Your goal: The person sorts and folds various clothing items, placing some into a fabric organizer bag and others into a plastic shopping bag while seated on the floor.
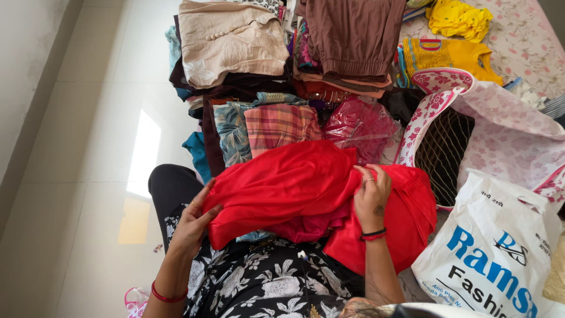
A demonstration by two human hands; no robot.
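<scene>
red garment [282, 182], centre of frame, on the lap | left hand [193, 225] cupped, gripping its lower-left edge | right hand [372, 197] closed, pinching its bunched top fold | folded clothes stacks [282, 53] above | white plastic bag [491, 250] lower right

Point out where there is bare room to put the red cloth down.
Bare room is the white tiled floor, between the wall and the clothes stacks. Ahead is crowded: the checked piece and pink packet abut the red cloth, held by left hand and right hand. The white bag and floral bag fill the other side.
</scene>
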